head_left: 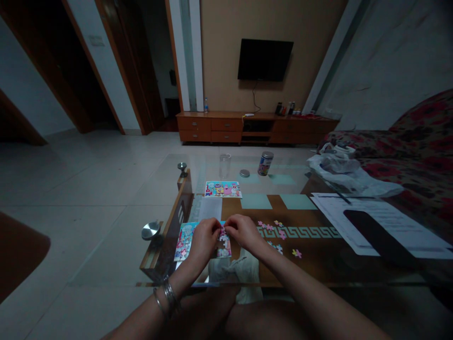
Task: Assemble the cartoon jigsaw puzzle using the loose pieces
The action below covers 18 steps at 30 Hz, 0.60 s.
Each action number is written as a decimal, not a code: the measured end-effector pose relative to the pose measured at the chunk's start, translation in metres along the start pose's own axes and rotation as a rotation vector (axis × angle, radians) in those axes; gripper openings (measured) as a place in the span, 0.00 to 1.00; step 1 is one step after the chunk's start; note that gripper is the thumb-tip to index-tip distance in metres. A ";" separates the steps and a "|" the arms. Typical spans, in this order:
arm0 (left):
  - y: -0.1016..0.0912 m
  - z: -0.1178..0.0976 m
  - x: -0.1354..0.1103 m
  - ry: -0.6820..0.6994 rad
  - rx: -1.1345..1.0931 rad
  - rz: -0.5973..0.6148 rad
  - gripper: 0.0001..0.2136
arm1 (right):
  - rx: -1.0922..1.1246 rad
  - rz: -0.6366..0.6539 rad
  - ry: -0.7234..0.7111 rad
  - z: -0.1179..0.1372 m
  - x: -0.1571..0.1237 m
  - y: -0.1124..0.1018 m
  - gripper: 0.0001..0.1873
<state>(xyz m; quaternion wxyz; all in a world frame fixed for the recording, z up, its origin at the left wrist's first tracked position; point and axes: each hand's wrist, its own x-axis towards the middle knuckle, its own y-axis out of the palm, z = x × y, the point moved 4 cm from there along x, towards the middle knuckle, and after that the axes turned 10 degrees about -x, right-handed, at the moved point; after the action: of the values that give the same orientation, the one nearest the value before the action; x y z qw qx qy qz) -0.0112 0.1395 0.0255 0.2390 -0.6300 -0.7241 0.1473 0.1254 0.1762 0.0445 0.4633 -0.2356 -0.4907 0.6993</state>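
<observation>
A partly built cartoon jigsaw puzzle (184, 241) lies near the front left of the glass coffee table (170, 179). My left hand (204, 240) and my right hand (243, 232) meet just over its right side, fingers pinched together on a small pink puzzle piece (222, 231). Several loose pink and yellow pieces (279, 233) are scattered on the glass to the right of my right hand. A coloured reference picture (223, 189) lies flat farther back. Metal bangles circle my left wrist.
A drinking glass (224, 165), a round lid (244, 173) and a can (265, 163) stand at the far side. White plastic bags (348, 174), papers (375, 217) and a dark phone-like slab (371, 233) lie at right. A floral sofa is beyond, a TV cabinet behind.
</observation>
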 end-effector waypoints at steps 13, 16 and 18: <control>-0.006 -0.004 0.002 -0.054 -0.172 -0.020 0.05 | 0.027 -0.001 -0.006 0.000 0.000 -0.002 0.05; -0.011 -0.006 0.003 -0.088 -0.270 -0.040 0.06 | 0.071 0.006 0.011 0.002 0.000 -0.002 0.05; -0.013 -0.007 0.004 -0.107 -0.330 -0.045 0.06 | 0.129 0.020 0.029 0.003 0.000 -0.001 0.05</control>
<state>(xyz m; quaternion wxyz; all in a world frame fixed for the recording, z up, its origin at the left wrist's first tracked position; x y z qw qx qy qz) -0.0188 0.1403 0.0388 0.0967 -0.6357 -0.7639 0.0546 0.1233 0.1750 0.0469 0.4775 -0.2203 -0.4352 0.7308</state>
